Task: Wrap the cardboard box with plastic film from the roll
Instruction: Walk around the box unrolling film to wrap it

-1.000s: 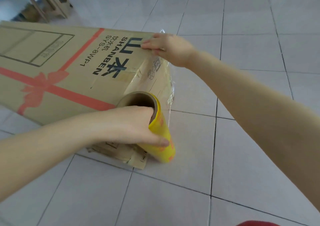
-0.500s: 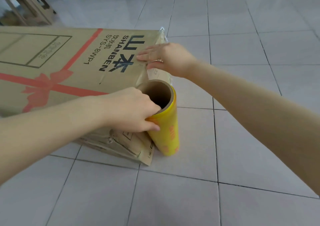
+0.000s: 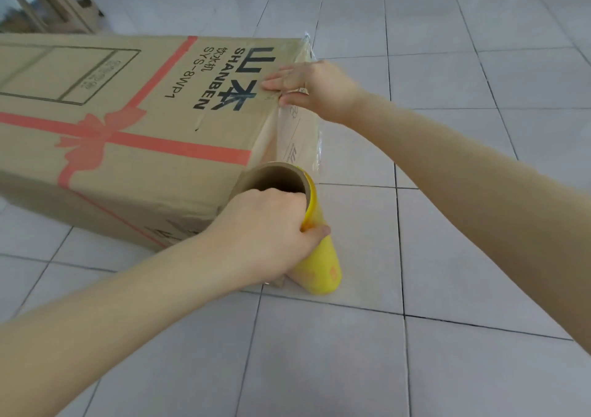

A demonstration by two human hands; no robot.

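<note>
**Pulled farther out, pinned end at risk**

Beside the long brown cardboard box [image 3: 128,128] lying on the floor [image 3: 447,256], your left hand [image 3: 265,234] now holds the yellow plastic-film roll [image 3: 319,263] farther along the box's end than half a second ago. Its fingers hook into the core and the thumb clamps outside. Clear film [image 3: 300,141] stretches up to your right hand [image 3: 310,87], whose fingers lie flat together, pinning it at the top edge. Tug harder and it may slip.

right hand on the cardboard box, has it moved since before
Yes. The right hand slid toward the camera along the brown cardboard box edge, from 山 toward 本.
</note>
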